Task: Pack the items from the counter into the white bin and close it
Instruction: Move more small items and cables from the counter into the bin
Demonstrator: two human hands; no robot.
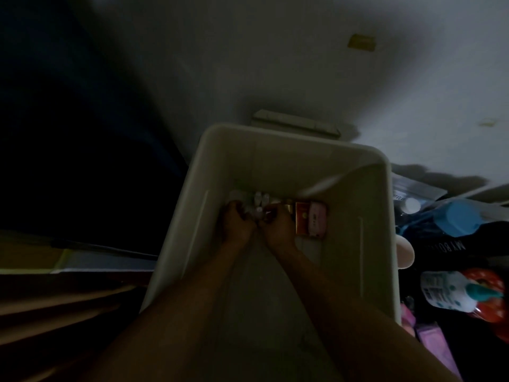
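White bin (275, 132) is seen from above, open, no lid on it. Both hands are reached down to its floor.

- Left hand (237, 226): fingers curled round a cluster of small pale bottles (259, 201) at the far end of the floor.
- Right hand (276, 228): bunched against the same cluster. Whether anything is pinched cannot be told, as it is too dark.
- Red-and-gold box (301, 219) and pink case (318, 220) are laid flat, touching each other, just beside the right hand.

Not yet packed, outside the bin on the right: blue-capped bottle (462, 217), white bottle with a teal cap (446, 292), pink packs (438, 346). A flat white piece (294, 124) behind the far rim is probably the lid, though this is not confirmed.

Risks, as judged:
- Small bottles are likely stood upright and loose. They could be toppled when the hands are withdrawn, or knocked over when the larger bottles are dropped in.
- Caps cannot be checked in this light, so a loose one could leak onto the box once heavier items are stacked on top.
- Tall bottles stood upright might foul the lid. They would be better laid on their sides.
- Items on the dark surface at right could be overlooked before closing.
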